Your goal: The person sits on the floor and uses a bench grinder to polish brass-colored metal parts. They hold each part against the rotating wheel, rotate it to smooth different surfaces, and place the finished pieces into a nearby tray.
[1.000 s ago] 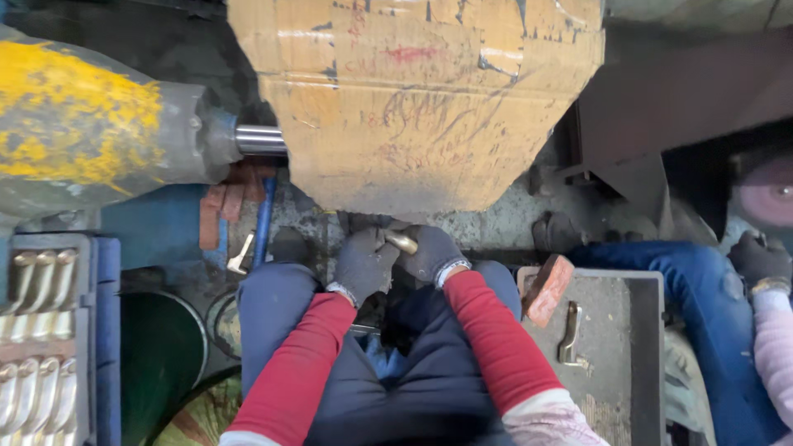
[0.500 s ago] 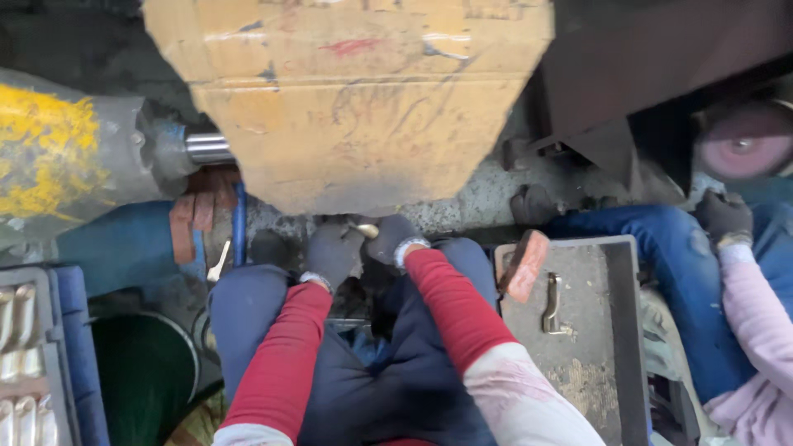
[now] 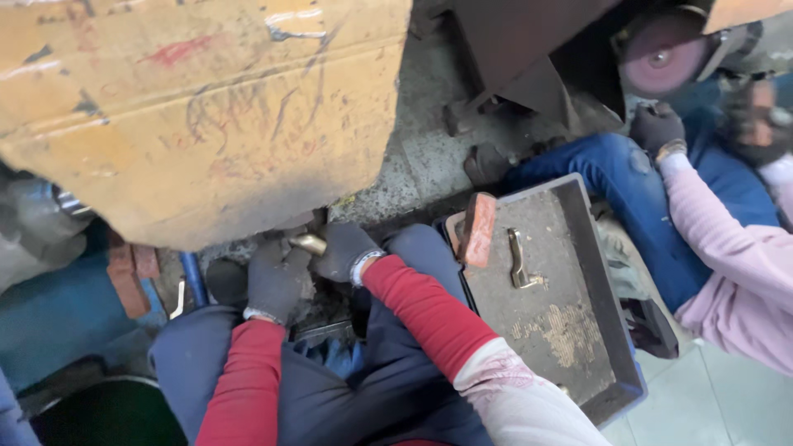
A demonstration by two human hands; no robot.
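Both hands wear dark grey gloves and meet just under the lower edge of the big cardboard cover [image 3: 206, 116]. Right hand [image 3: 345, 250] is closed around one end of a small brass piece [image 3: 308, 243], and the left hand [image 3: 277, 279] is curled just beside it, touching or nearly touching the same piece; whether the left fingers really grip it I cannot tell, because the glove hides them. The brass piece sits between the two hands, above the person's knees, very near to the dark gap under the cover. What is inside that gap is hidden, so I can only judge: if a turning wheel works there, the piece could be pulled out of the fingers, or a glove could be caught, because the grip is short and the fingertips are near the edge. The piece is small and smooth, so it may slip and fall between the legs. To the right lies a dark metal tray [image 3: 578, 363] with one brass handle [image 3: 519, 260] in it and a reddish brick [image 3: 477, 229] leaning on its rim; the right elbow passes near the brick and could knock it. Another person in a pink sleeve [image 3: 727, 239] works near a pink grinding wheel [image 3: 661, 59], well apart.
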